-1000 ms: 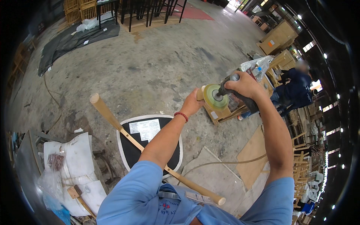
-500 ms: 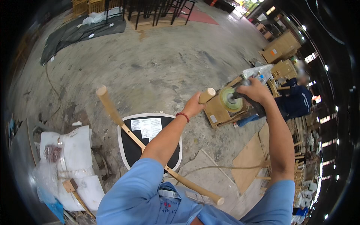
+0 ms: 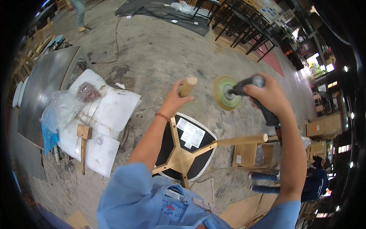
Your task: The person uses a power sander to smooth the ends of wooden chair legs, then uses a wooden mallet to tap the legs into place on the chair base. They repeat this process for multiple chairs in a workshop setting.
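"Fingers of the left hand (image 3: 175,101) and the right hand (image 3: 270,95): how do they stand?"

"Those of the left curl around a wooden leg (image 3: 187,87) near its end, the thumb stretched out across it; those of the right close around a black power tool (image 3: 264,110), some hidden from view."

"Which shapes and surfaces lie next to them?"

"The leg is a smooth, light-brown rod with a flat, round end. The tool bears a round, yellow-green disc (image 3: 222,102), blurred, with a greyish hub; its edge stands apart from the leg."

"Where is the rest of the piece?"

"Below the hands, partly behind the left forearm (image 3: 146,143), is an upturned chair seat (image 3: 201,162). Its underside is matt black within a pale, rounded rim and carries a white label (image 3: 190,133). Flat wooden braces (image 3: 181,159) meet there in a cross; a second leg (image 3: 242,140) extends to the right."

"And farther out?"

"At left, a block-headed wooden mallet (image 3: 84,131) lies on creased white sheets (image 3: 110,114), near a clear plastic bag (image 3: 63,107). The floor (image 3: 160,49) is stained, grey and rough; tall black stools (image 3: 244,28) stand beyond."
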Demonstrator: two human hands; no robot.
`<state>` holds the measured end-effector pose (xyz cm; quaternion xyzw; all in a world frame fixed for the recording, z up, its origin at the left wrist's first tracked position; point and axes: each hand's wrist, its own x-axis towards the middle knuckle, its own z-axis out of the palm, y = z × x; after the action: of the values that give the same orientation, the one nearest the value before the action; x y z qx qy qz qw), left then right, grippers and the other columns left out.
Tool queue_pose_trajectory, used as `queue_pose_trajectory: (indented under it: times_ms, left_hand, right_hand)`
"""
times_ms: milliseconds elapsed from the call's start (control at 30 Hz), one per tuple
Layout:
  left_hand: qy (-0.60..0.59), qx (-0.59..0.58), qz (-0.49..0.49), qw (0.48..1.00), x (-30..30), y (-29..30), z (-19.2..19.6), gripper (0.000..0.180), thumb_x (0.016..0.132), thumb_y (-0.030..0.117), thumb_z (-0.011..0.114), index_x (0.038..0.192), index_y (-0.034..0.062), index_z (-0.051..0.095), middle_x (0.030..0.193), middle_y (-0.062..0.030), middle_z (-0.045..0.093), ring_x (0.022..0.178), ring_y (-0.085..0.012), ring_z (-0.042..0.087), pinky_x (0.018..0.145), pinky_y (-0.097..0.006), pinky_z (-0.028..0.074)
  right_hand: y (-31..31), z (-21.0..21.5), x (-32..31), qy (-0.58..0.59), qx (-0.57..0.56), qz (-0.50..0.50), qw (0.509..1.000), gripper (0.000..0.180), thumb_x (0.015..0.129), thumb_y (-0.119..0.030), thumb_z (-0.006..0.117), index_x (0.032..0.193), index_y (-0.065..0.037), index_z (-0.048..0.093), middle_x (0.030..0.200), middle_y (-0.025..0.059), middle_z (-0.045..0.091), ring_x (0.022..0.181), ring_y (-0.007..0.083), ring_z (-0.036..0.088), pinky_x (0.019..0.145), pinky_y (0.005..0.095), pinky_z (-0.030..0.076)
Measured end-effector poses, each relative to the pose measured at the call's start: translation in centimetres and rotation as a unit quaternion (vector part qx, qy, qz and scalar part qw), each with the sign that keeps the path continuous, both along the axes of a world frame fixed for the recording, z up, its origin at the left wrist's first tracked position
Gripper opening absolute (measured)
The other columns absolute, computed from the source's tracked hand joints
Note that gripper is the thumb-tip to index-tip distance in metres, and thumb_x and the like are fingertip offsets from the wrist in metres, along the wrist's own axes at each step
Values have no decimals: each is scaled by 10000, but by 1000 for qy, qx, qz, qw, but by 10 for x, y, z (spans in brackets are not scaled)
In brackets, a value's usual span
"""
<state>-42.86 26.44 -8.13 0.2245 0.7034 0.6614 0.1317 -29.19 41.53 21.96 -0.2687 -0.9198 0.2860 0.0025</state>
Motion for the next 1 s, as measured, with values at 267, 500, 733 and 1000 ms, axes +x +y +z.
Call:
queue_pose_trajectory:
  times_ms: [267, 500, 733, 1000]
  left_hand:
    - [-13, 76, -126, 989, -23, 10, 17, 525, 774, 171, 801, 1249, 80, 596, 1112, -81, 684, 1018, -198, 634, 916, -338, 492]
    - [-69, 55, -123, 988, -17, 8, 13, 490, 798, 167, 760, 1242, 72, 576, 1109, -99, 674, 1013, -202, 627, 911, -337, 483]
    - [-73, 126, -123, 982, -22, 18, 2, 497, 797, 170, 761, 1248, 79, 573, 1116, -83, 669, 1010, -185, 620, 919, -338, 479]
    - [-75, 86, -113, 987, -15, 15, 3, 487, 799, 161, 757, 1242, 84, 571, 1102, -79, 673, 982, -188, 621, 904, -341, 482]
  right_hand:
    - [-50, -10, -94, -114, 27, 123, 986, 395, 733, -264, 728, 965, 40, 631, 712, 101, 643, 555, 167, 629, 511, 298, 513]
    - [-9, -20, -79, -78, 87, 51, 992, 414, 734, -258, 728, 987, 55, 629, 720, 114, 649, 547, 170, 634, 478, 310, 508]
    - [-29, -14, -76, -56, -15, 100, 993, 346, 755, -228, 723, 946, 42, 624, 693, 102, 639, 542, 168, 629, 514, 304, 502]
    - [-4, -17, -74, -56, 87, 71, 992, 374, 762, -213, 713, 1015, 37, 598, 750, 118, 651, 564, 180, 641, 517, 316, 531]
